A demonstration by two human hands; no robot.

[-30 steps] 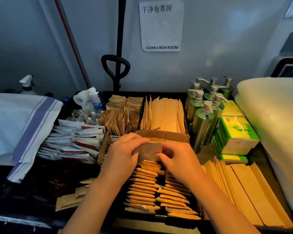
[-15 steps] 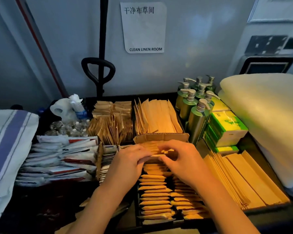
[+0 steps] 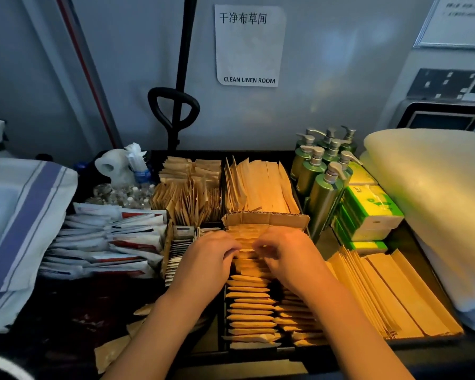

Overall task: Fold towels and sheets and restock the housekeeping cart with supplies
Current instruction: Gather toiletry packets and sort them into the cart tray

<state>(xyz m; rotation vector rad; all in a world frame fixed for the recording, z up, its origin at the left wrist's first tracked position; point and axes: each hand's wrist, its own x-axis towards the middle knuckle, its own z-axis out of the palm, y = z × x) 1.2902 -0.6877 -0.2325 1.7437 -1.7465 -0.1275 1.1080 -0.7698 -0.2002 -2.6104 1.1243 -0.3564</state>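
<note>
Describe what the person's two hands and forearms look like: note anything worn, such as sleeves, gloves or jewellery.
Both the left hand and the right hand are bare, with no gloves. No rings, watch or bracelets show. Both forearms are uncovered as far as the bottom edge of the view, so no sleeve is visible. The fingertips are motion-blurred, so the nails cannot be made out.

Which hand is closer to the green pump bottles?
The right hand. It rests on the brown packets, just below and left of the pump bottles. The left hand sits farther left, on the far side of the right hand.
</note>
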